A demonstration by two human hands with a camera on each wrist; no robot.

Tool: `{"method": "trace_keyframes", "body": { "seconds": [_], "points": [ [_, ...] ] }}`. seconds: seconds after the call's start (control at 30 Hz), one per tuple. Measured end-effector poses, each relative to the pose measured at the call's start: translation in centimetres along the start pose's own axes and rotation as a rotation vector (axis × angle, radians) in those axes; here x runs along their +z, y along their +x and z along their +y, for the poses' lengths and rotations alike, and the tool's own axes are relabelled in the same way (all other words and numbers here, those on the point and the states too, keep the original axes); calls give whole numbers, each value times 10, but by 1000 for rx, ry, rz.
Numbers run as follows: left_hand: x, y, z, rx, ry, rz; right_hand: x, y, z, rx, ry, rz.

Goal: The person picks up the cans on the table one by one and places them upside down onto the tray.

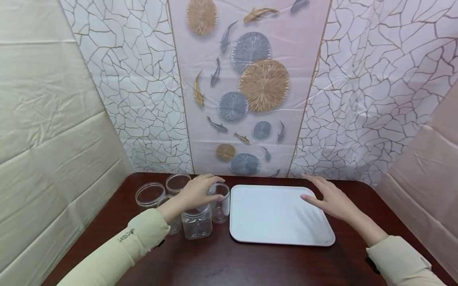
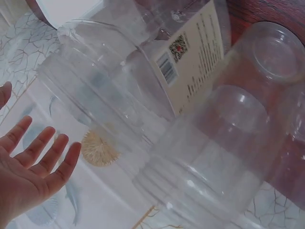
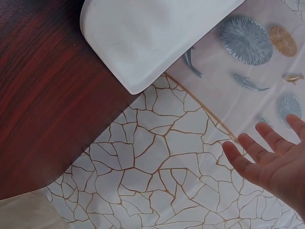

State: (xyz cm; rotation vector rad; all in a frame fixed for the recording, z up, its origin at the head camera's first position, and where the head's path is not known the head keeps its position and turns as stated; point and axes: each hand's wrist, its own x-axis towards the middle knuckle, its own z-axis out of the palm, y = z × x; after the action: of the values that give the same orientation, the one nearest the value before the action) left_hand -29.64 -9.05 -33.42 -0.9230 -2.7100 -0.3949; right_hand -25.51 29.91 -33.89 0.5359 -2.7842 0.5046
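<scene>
Several clear plastic jars stand grouped on the left of the table. My left hand [image 1: 196, 192] hovers over them with fingers apart and holds nothing. Nearest below it are a squat squarish jar [image 1: 198, 227] and a taller round jar [image 1: 220, 206]. In the left wrist view the fingers [image 2: 45, 164] are spread beside a jar [image 2: 95, 71], and a printed label [image 2: 193, 57] with a QR code shows behind it. My right hand [image 1: 332, 198], fingers extended, is above the right edge of a white rectangular tray [image 1: 275, 214]; it holds nothing.
More open-topped jars, among them a wide one [image 1: 150, 194] and one at the back [image 1: 178, 182], stand left of my left hand. All sits on a dark red-brown wooden table [image 1: 243, 264]. A patterned cloth [image 1: 250, 99] hangs behind its back edge.
</scene>
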Motion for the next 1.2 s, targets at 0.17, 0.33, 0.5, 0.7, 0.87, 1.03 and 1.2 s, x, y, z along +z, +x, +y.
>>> {"method": "trace_keyframes", "body": {
  "seconds": [0.17,0.33,0.5,0.7,0.87,1.03,1.2],
  "points": [
    [6,10,-2,-9,-27,-6,3,2,-1,-15,5,-2],
    [5,18,-3,-28,-40,-32,4,5,-4,-23,5,-12],
    [2,25,-3,-26,-93,-99,7,3,-4,-18,1,-20],
    [-2,32,-7,-20,-101,-243,7,5,-6,-25,-5,-19],
    [-5,39,-8,12,-81,-299,5,9,-8,-41,-8,-18],
    [-2,46,-4,-20,-25,-391,4,9,-9,-55,-11,-22],
    [1,54,3,-84,12,-468,2,6,-9,-56,-14,-18]
  ]
}}
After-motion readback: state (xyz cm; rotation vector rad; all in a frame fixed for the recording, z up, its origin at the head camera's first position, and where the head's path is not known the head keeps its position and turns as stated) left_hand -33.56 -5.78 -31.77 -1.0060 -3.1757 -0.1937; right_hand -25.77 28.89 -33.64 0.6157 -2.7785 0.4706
